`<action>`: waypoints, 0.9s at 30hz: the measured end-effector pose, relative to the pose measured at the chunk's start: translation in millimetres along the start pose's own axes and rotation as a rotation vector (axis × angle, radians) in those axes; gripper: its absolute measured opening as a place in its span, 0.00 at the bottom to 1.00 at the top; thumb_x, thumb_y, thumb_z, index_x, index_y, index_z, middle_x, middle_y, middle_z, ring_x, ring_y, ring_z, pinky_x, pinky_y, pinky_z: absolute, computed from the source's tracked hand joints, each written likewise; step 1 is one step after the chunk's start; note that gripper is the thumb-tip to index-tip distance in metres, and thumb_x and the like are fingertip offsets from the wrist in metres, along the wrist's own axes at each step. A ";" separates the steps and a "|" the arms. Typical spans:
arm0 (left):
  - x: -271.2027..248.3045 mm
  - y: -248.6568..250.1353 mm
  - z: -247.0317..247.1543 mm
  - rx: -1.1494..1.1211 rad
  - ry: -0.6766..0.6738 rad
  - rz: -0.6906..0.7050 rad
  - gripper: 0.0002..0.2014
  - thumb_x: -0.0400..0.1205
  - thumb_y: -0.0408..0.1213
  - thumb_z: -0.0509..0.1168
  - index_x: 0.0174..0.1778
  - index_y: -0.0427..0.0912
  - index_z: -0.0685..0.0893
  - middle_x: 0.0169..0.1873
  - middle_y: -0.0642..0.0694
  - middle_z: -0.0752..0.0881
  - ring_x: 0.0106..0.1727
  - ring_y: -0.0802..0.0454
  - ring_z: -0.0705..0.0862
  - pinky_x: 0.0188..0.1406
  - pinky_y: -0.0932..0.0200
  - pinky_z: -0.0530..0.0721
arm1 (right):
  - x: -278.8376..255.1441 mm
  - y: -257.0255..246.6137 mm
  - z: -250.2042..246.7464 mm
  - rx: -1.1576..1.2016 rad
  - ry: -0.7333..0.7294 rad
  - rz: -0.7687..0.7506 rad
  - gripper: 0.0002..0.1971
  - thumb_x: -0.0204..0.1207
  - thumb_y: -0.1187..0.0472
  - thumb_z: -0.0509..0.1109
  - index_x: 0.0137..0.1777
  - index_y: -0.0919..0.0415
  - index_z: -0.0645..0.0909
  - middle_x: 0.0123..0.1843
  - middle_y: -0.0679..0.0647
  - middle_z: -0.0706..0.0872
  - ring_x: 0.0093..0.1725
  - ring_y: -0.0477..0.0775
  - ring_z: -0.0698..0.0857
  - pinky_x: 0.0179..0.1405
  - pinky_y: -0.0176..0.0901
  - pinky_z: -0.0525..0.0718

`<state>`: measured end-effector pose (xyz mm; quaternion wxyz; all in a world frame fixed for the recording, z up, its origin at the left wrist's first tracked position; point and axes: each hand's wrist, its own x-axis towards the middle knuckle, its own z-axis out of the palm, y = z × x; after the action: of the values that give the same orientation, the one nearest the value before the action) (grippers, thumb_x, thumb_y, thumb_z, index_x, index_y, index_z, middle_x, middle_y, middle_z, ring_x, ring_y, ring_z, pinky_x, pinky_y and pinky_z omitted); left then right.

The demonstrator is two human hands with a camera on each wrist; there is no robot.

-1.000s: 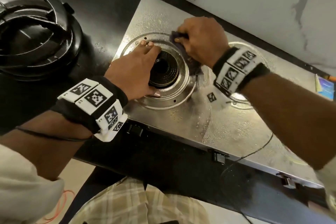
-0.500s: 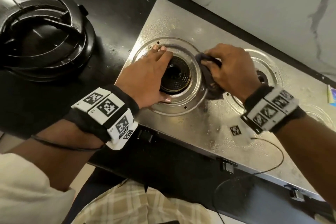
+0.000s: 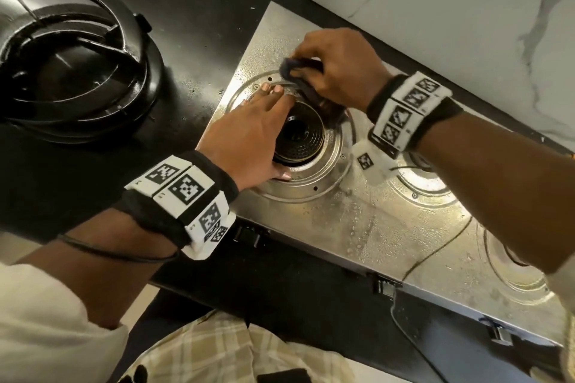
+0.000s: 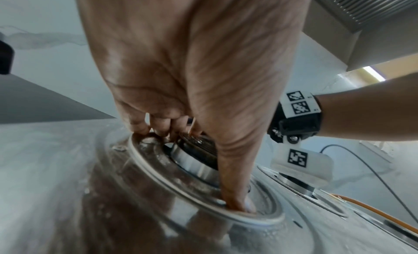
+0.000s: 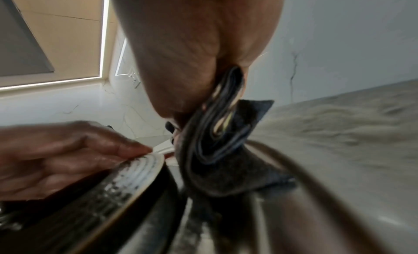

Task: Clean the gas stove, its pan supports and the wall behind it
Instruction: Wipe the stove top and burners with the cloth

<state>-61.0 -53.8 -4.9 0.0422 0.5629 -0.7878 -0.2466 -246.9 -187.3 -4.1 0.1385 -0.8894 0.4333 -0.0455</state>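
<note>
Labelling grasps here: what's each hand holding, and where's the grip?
Right hand grips the dark cloth by its bunched upper folds. Left hand holds nothing; it rests open on the burner ring.

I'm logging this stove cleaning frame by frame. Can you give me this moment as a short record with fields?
left hand: fingers straight, resting on the burner and its ring
right hand: grip on a dark cloth, at the ring's far side
stove top: steel, wet with droplets
pan supports: off the stove, stacked on the black counter
wall: white marble
</note>
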 end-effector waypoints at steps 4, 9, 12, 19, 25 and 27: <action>0.6 -0.7 1.0 -0.035 0.007 0.003 0.50 0.67 0.53 0.87 0.82 0.46 0.68 0.80 0.45 0.75 0.80 0.42 0.76 0.73 0.44 0.80 | 0.7 -6.3 6.7 0.014 0.018 0.020 0.19 0.85 0.45 0.64 0.60 0.54 0.91 0.51 0.50 0.89 0.49 0.51 0.84 0.51 0.52 0.84; 1.8 -2.6 3.8 -0.041 -0.009 -0.005 0.54 0.67 0.53 0.87 0.85 0.46 0.64 0.83 0.44 0.73 0.83 0.41 0.73 0.78 0.39 0.80 | -47.8 -3.6 13.1 0.029 0.097 0.168 0.17 0.86 0.45 0.65 0.60 0.54 0.91 0.48 0.48 0.86 0.48 0.49 0.81 0.50 0.48 0.82; 2.7 -3.6 4.7 -0.030 -0.026 -0.010 0.56 0.68 0.54 0.86 0.88 0.46 0.61 0.86 0.43 0.69 0.86 0.41 0.69 0.82 0.40 0.76 | -85.5 -11.2 15.3 0.036 0.111 0.205 0.14 0.86 0.50 0.67 0.61 0.55 0.90 0.46 0.46 0.83 0.45 0.48 0.80 0.44 0.33 0.73; 3.6 -4.7 4.3 -0.037 -0.037 -0.009 0.57 0.70 0.54 0.86 0.89 0.48 0.59 0.88 0.44 0.66 0.88 0.42 0.67 0.84 0.40 0.73 | -144.3 -46.3 18.9 0.041 0.088 0.299 0.12 0.87 0.54 0.68 0.64 0.48 0.91 0.47 0.41 0.85 0.42 0.43 0.81 0.39 0.29 0.70; 3.4 -4.5 4.2 -0.040 -0.038 -0.008 0.57 0.69 0.53 0.86 0.88 0.45 0.61 0.86 0.42 0.69 0.86 0.40 0.70 0.80 0.36 0.77 | -79.5 -27.2 8.1 -0.017 0.059 0.251 0.12 0.88 0.50 0.67 0.61 0.52 0.91 0.48 0.46 0.84 0.47 0.49 0.82 0.49 0.45 0.82; 3.9 -3.9 5.0 -0.038 -0.036 -0.008 0.57 0.68 0.52 0.87 0.88 0.44 0.62 0.85 0.41 0.70 0.84 0.39 0.72 0.78 0.35 0.79 | -54.2 -25.1 5.8 -0.032 0.037 0.181 0.13 0.88 0.49 0.66 0.59 0.52 0.90 0.49 0.48 0.85 0.49 0.49 0.82 0.50 0.46 0.82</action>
<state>-60.8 -56.6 -11.8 0.0378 0.5607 -0.7812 -0.2718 -260.4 -129.0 -0.4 0.1199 -0.8478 0.5149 -0.0422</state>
